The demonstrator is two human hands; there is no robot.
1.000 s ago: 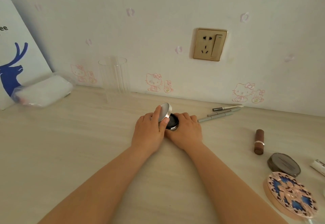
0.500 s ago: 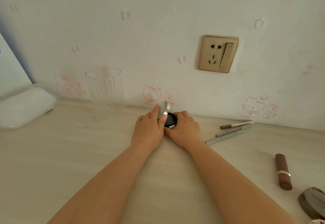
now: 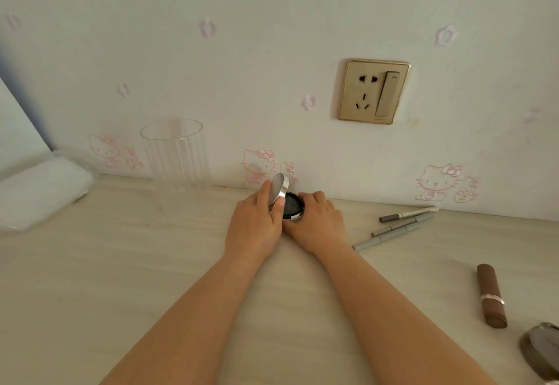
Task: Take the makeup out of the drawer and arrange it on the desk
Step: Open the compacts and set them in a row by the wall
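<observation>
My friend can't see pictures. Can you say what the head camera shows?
Two hands hold a small round compact on a desk: the left hand tips its silver lid up, the right hand grips the base. Pens and a lipstick lie to the right.

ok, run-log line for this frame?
left hand: holds lid raised | right hand: grips compact base | on desk | lipstick aside

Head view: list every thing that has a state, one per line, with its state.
compact: open, lid tilted up, base on the desk
left hand: holds the lid
right hand: holds the compact's base
glass cup: upright, looks empty
lipstick: capped, lying flat
three pens: lying flat
dark round case: closed, partly out of frame
</observation>
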